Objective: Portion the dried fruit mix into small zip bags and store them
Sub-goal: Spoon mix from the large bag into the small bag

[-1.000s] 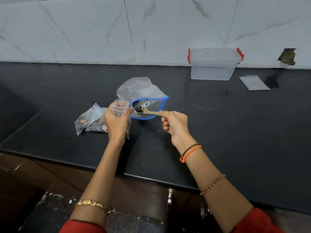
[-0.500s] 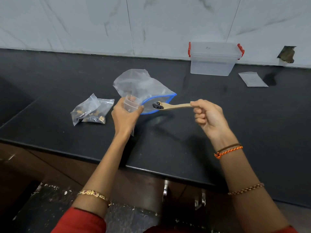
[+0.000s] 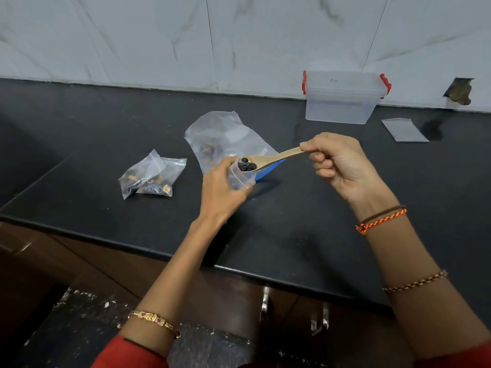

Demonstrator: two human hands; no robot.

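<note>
1. A small bag [image 3: 240, 179] is held open above the worktop [image 3: 305, 235] by the left hand [image 3: 223, 192], fingers curled round it.
2. The spoon [image 3: 276, 158] is pinched by the right hand [image 3: 342, 163]; its fruit [image 3: 247, 166] sits at the bag mouth.
3. Fruit could be spilled if the spoon is tipped beside the narrow mouth, or if the soft mouth collapses.
4. The contents of the small bag are hidden by the hand; the big bag [image 3: 220, 139] is partly covered.

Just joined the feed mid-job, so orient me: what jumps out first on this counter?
At centre, the right hand holds a wooden spoon of dark dried fruit at the mouth of a small clear bag gripped by the left hand. Left lie filled small bags; a red-latched clear box stands by the back wall.
</note>
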